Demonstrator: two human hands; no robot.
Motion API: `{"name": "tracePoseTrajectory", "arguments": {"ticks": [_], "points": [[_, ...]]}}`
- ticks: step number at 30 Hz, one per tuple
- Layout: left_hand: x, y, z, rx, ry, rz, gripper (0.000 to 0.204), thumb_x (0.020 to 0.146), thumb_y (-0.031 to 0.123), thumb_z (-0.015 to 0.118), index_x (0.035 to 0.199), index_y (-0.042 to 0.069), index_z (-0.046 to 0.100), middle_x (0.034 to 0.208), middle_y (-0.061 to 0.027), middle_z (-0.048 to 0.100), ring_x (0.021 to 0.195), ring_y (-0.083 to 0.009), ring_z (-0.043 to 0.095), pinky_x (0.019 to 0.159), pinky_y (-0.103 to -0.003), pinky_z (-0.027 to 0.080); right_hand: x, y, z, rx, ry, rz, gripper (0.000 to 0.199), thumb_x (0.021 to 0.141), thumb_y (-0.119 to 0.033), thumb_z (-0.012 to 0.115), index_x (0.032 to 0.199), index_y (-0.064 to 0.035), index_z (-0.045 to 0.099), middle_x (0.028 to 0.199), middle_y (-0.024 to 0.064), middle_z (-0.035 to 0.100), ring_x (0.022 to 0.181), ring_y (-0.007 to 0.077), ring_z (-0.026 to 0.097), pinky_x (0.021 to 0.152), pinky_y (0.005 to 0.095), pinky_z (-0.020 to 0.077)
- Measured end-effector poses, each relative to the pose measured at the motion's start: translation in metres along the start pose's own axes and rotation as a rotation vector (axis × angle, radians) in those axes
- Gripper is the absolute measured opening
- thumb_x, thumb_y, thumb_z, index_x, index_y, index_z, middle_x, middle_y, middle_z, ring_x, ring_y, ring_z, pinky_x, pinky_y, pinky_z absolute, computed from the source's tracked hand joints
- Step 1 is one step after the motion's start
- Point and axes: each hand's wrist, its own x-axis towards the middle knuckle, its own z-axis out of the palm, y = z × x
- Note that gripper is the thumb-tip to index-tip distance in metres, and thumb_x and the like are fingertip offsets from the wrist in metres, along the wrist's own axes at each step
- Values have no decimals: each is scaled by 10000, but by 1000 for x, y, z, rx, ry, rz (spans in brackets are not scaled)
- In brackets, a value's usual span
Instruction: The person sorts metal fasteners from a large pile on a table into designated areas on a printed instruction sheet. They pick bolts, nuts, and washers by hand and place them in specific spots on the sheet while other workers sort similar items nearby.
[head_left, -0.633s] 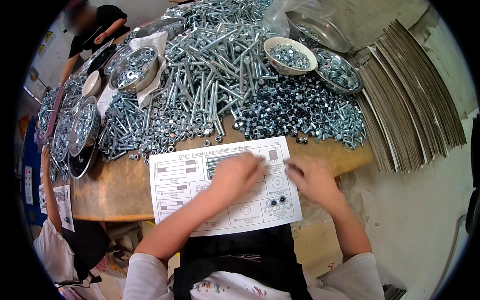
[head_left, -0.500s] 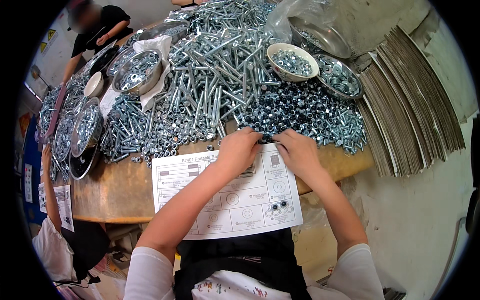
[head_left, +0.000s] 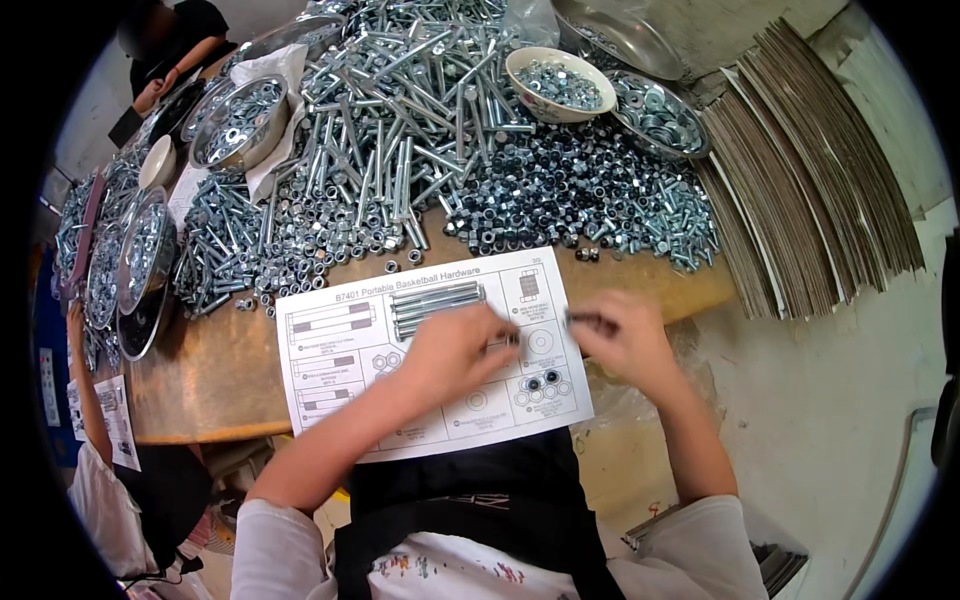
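Left hand [head_left: 455, 345] rests palm-down, fingers curled, on the parts sheet [head_left: 330, 350]; right hand [head_left: 620, 335], at its three o'clock, pinches a dark bolt [head_left: 590, 320] over the sheet's edge; bolts [head_left: 435, 300] lie at twelve o'clock.

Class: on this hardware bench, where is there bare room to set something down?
Bare wood lies left of the printed sheet, bordered by the stacked metal dishes and the table's front edge. A thin strip runs between sheet and nut pile. Everything behind is crowded with long bolts.

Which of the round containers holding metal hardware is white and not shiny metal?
The white ceramic bowl of small nuts at the table's far side; the other dishes are shiny steel.
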Motion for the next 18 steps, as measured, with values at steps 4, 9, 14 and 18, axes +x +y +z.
{"name": "tracePoseTrajectory", "arguments": {"ticks": [4, 9, 14, 18], "points": [[-43, 21, 28, -19, -1, -25, 206, 823, 204, 757, 989, 91, 710, 817, -80, 652, 698, -250, 659, 614, -349, 525, -51, -5, 8, 65, -99, 69, 181, 781, -77, 737, 958, -58, 710, 812, 85, 644, 676, 187, 665, 607, 295, 515], [-55, 34, 43, -25, 9, -125, 228, 813, 177, 759, 997, 58, 696, 878, -89, 657, 729, -254, 666, 629, -359, 535, -71, -7, 20, -21, -125, 47, 224, 783, -58, 721, 1003, -61, 678, 891, 83, 642, 742, 245, 672, 645, 349, 520], [-41, 41, 47, -74, 78, -133, 267, 799, 157, 761, 1029, 44, 684, 994, -113, 649, 772, -274, 670, 663, -358, 542, -61, -29, 23, -198, -126, 38, 275, 791, -75, 725, 1056, -62, 651, 953, 88, 639, 805, 237, 661, 671, 335, 517], [-39, 36, 57, -47, 31, -78, 273, 796, 144, 758, 1036, 38, 685, 1001, -111, 649, 809, -301, 664, 694, -370, 545, -57, -15, 26, -299, -203, -96, 268, 783, -122, 735, 1038, -87, 661, 956, 66, 642, 849, 257, 652, 704, 357, 514]]}}
